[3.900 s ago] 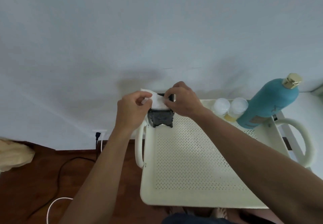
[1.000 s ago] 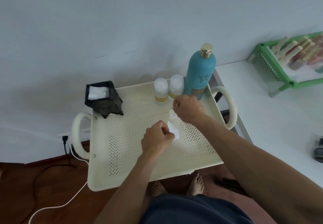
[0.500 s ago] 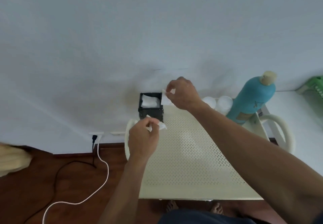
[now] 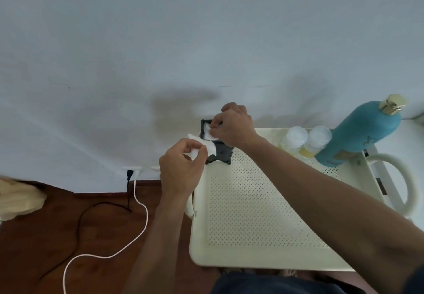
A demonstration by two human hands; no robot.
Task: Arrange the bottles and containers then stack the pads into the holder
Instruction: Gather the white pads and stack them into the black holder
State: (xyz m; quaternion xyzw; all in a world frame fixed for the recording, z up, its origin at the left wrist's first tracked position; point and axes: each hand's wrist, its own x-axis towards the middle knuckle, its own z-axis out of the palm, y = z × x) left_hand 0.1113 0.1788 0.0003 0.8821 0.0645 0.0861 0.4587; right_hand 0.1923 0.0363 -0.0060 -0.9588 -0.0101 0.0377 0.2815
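My right hand [image 4: 232, 128] pinches a white pad [image 4: 207, 131] at the open top of the black holder [image 4: 220, 153], which stands in the far left corner of the cream perforated tray [image 4: 252, 213]. My left hand [image 4: 181, 169] is closed on a second pad [image 4: 202, 148] just beside the holder. Two small capped containers [image 4: 305, 141] and the tall teal bottle [image 4: 358, 135] stand together at the tray's far right corner.
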